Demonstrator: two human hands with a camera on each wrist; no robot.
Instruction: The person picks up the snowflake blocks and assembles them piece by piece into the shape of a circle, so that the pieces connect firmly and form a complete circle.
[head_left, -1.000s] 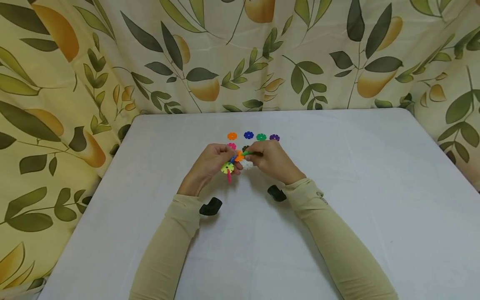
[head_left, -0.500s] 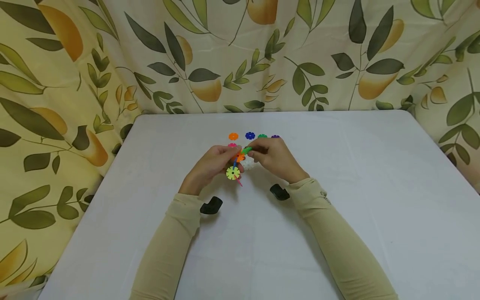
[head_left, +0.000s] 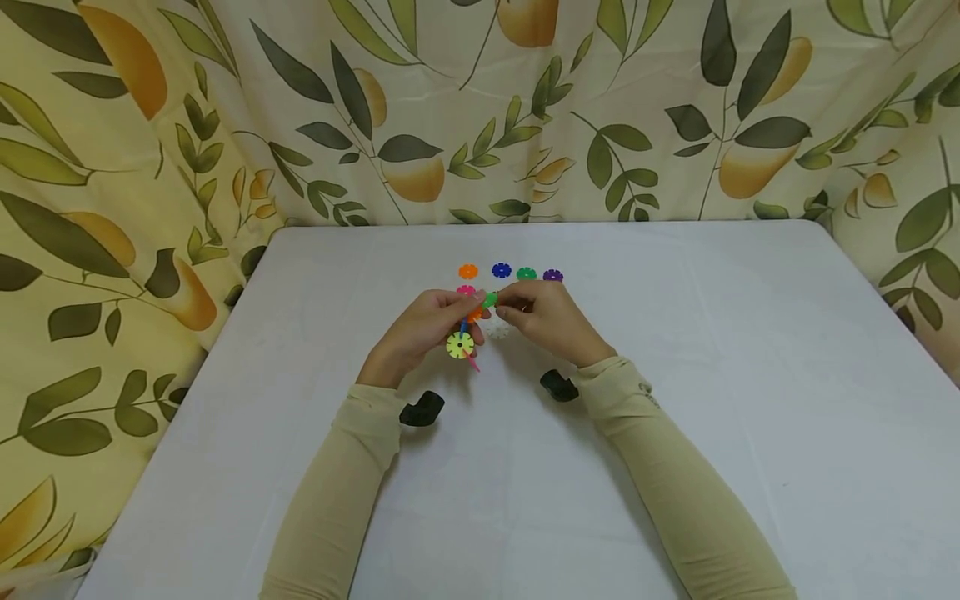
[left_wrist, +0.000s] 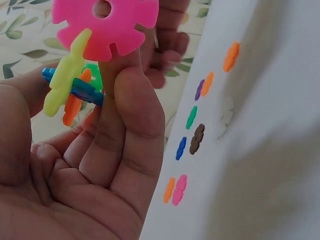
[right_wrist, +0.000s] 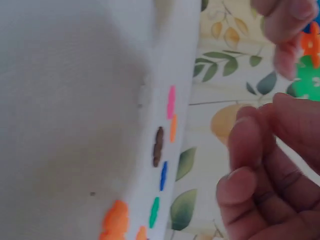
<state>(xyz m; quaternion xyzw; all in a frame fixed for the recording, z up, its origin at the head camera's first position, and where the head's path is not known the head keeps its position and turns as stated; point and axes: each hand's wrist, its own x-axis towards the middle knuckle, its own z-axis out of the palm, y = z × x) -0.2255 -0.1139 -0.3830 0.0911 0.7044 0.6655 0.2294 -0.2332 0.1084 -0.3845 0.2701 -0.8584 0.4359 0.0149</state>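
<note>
A person's left hand (head_left: pixel 423 325) grips a chain of joined discs (head_left: pixel 474 317) above a white table (head_left: pixel 675 375); the right hand (head_left: pixel 551 321) is at its green disc (head_left: pixel 490 300), whether pinching it cannot be told. Likely light, stiff plastic, the chain seems best held by flat faces near the joints. Loose discs (head_left: pixel 501 270) lie toward the far edge (head_left: pixel 675 223); room opens sideways.

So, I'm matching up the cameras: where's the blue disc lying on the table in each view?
Head: blue disc slightly above centre, in the far row.
Left wrist: blue disc slightly right of and below centre.
Right wrist: blue disc below centre.
Shared landmark: loose green disc, respectively right of, above and below it.
</note>
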